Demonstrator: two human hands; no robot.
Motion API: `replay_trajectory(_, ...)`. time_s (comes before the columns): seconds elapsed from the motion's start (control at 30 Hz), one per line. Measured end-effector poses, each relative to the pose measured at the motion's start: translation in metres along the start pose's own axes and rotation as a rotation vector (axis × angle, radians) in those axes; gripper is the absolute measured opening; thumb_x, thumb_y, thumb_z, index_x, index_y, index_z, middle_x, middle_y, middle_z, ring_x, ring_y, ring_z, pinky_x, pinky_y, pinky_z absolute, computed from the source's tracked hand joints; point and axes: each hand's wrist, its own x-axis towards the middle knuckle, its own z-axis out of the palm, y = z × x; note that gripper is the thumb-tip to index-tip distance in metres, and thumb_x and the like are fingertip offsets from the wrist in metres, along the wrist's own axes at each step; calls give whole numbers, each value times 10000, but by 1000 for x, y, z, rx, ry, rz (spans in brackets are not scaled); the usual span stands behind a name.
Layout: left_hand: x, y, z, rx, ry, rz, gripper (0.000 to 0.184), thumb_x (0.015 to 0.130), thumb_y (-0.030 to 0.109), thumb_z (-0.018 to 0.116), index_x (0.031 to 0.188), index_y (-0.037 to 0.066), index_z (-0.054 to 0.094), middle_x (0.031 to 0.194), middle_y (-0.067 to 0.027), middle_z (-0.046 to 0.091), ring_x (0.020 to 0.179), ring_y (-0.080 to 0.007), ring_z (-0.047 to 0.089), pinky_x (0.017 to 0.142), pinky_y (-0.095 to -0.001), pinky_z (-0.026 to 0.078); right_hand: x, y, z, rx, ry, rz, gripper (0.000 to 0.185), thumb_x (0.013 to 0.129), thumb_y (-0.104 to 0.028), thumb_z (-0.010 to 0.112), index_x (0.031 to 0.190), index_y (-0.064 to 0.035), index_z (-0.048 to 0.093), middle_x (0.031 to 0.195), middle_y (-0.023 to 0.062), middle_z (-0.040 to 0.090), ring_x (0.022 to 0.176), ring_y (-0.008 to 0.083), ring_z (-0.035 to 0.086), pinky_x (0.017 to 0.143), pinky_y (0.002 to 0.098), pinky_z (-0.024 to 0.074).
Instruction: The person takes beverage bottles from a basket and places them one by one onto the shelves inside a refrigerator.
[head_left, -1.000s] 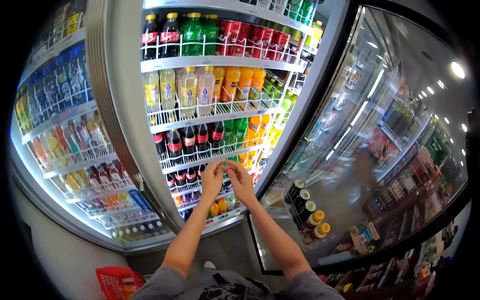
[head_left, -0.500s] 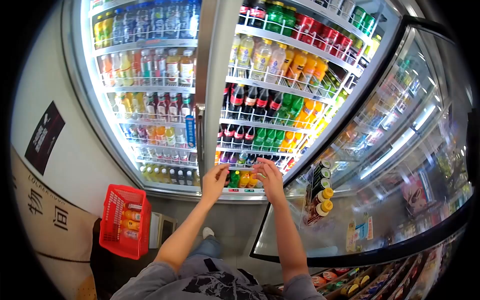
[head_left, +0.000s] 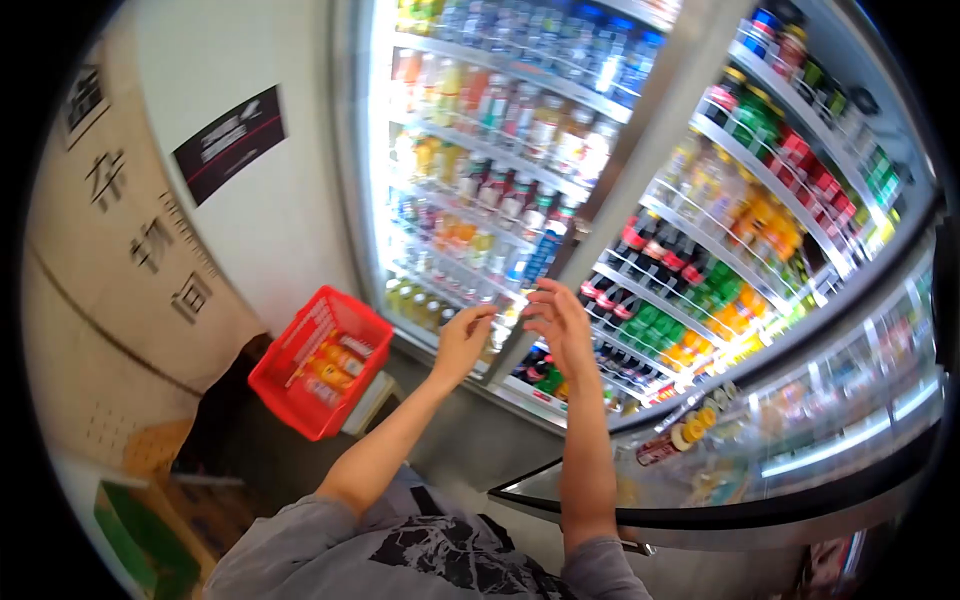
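This is a shop, likely a convenience store. Tall drinks fridges [head_left: 665,140] stand side by side, their shelves [head_left: 510,72] lined with rows of bottles [head_left: 510,200], and a red shopping basket [head_left: 290,412] holds more drinks.

Red basket [head_left: 288,402], grey black-printed shirt [head_left: 430,550]

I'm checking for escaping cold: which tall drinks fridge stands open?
The right-hand white-shelved fridge: its black-framed glass door is swung outward, while the left-hand fridge looks shut.

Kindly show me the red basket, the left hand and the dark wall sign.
Red basket [head_left: 292,402], head view, bare side wall.
Left hand [head_left: 463,342], head view, middle of hand.
Dark wall sign [head_left: 231,147], head view, its middle.
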Motion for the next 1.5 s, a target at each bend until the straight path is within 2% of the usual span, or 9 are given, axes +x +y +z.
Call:
replay_trajectory(0.2, 37, -3, -82, 98, 191, 8, 205, 947, 124, 595, 1112, 44, 687, 969, -56, 698, 779, -117, 608, 709, -258, 484, 69, 28, 30, -23, -114, 60, 387, 1031, -267, 463, 1295, 12, 509, 1099, 120, 633, 963, 210, 631, 789, 347, 531)
replay_trajectory(0.23, 44, -4, -98, 79, 151, -68, 239, 979, 148, 564, 1157, 20, 659, 999, -51, 693, 916, -123, 637, 815, -269, 493, 80, 32, 34, -35, -116, 79, 387, 1031, -269, 461, 1294, 9, 512, 1106, 126, 629, 958, 213, 631, 791, 349, 532)
replay_trajectory(0.47, 72, -13, -184, -13, 285, -64, 238, 985, 141, 551, 1161, 18, 653, 1012, -42, 694, 923, -120, 619, 815, -255, 476, 142, 73, 85, -119, -185, 151, 411, 1013, -297, 495, 1298, -1, 507, 1070, 107, 633, 955, 191, 634, 763, 324, 541)
replay_trajectory(0.57, 66, -26, -227, -13, 370, -108, 229, 986, 134, 552, 1159, 23, 653, 1028, -42, 688, 918, -117, 615, 809, -248, 473, 166, 116, 119, -105, -258, 232, 360, 1036, -247, 456, 1294, -9, 533, 1073, 105, 642, 952, 180, 637, 780, 324, 540)
replay_trajectory(0.87, -10, -62, -366, -15, 793, -194, 235, 1008, 172, 534, 1152, 20, 639, 1017, -23, 656, 899, -92, 584, 827, -239, 474, 202, 262, 226, -159, -593, 569, 334, 1037, -240, 462, 1275, -24, 553, 1064, 98, 645, 953, 180, 637, 807, 317, 556)
replay_trajectory(1.0, -47, -83, -385, -54, 884, -286, 292, 1017, 172, 509, 1273, 46, 570, 1089, -40, 655, 929, -94, 597, 816, -236, 471, 202, 320, 252, -130, -683, 705, 317, 1031, -237, 474, 1256, -29, 555, 1092, 106, 640, 962, 179, 640, 808, 312, 552)
replay_trajectory(1.27, -81, -128, -395, -132, 1097, -452, 309, 1015, 162, 502, 1301, 55, 555, 1111, -59, 652, 930, -110, 612, 804, -242, 480, 206, 414, 260, -185, -765, 853, 320, 1034, -241, 463, 1277, -55, 555, 1120, 90, 646, 1004, 181, 639, 848, 331, 533)
replay_trajectory(1.43, -107, -209, -384, -180, 1150, -563, 300, 1004, 140, 513, 1290, 64, 561, 1099, -58, 653, 913, -114, 614, 782, -245, 486, 194, 497, 228, -250, -721, 941, 335, 1022, -242, 481, 1292, -50, 532, 1157, 86, 638, 1024, 197, 639, 847, 327, 526)
replay_trajectory(1.5, -122, -246, -376, -213, 1156, -746, 300, 985, 114, 534, 1279, 66, 566, 1098, -63, 649, 910, -120, 612, 761, -250, 490, 176, 552, 202, -268, -686, 997, 336, 1015, -237, 495, 1289, -48, 533, 1163, 82, 636, 1025, 201, 639, 845, 324, 524)
